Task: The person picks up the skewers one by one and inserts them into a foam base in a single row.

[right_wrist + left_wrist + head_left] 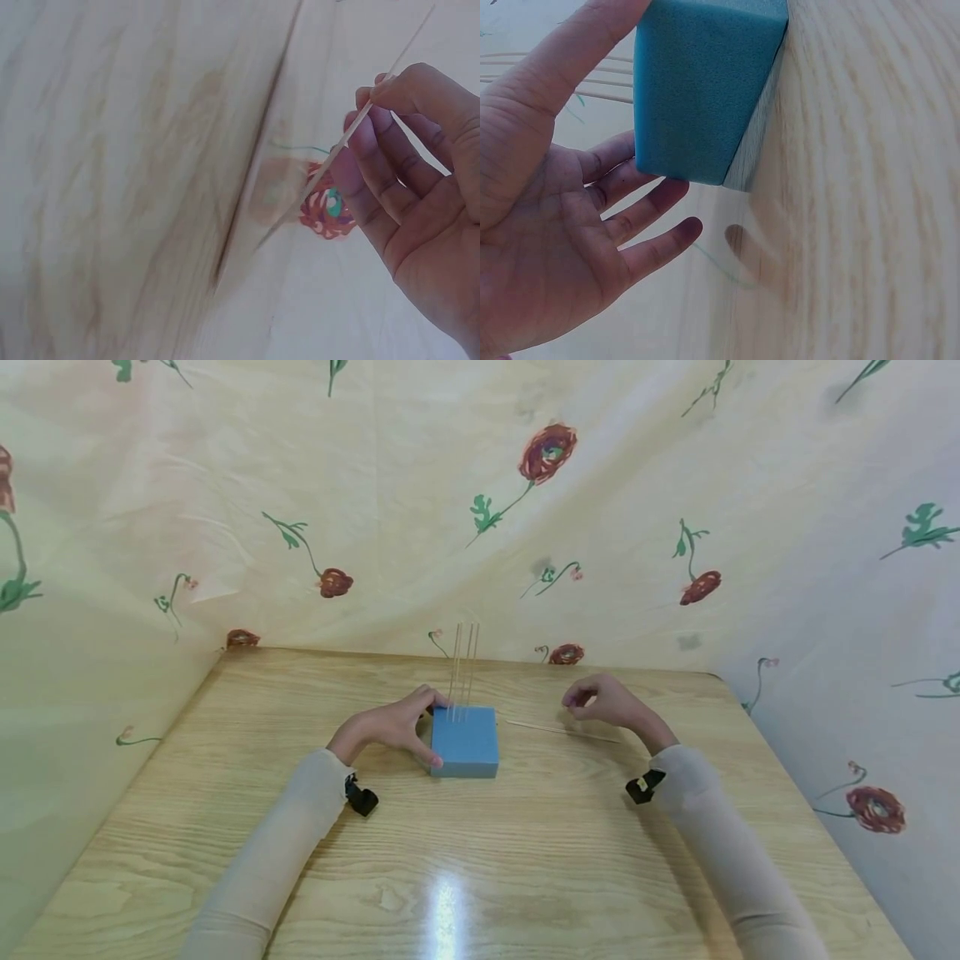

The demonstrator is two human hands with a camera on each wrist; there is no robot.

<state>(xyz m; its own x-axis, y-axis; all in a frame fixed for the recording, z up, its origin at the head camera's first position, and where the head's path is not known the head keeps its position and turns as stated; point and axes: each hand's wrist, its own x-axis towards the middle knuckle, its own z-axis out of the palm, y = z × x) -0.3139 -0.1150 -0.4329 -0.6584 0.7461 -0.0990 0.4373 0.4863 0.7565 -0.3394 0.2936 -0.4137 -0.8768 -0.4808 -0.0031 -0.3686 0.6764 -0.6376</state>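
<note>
A blue foam block (465,743) sits on the table, and several thin wooden skewers (472,672) stand upright from its far left part. My left hand (397,722) grips the block's left side, thumb at the near corner and fingers around the far one; the left wrist view shows the block's end face close to the palm. To the right of the block, my right hand (603,702) is raised over the table. Its thumb and fingertips pinch another thin skewer (315,176), which slants across the right wrist view.
One more skewer (562,729) lies on the wooden table (525,860) between the block and my right forearm. Flower-patterned cloth (420,510) hangs behind and at both sides of the table. Black wrist cameras (362,797) sit at both cuffs.
</note>
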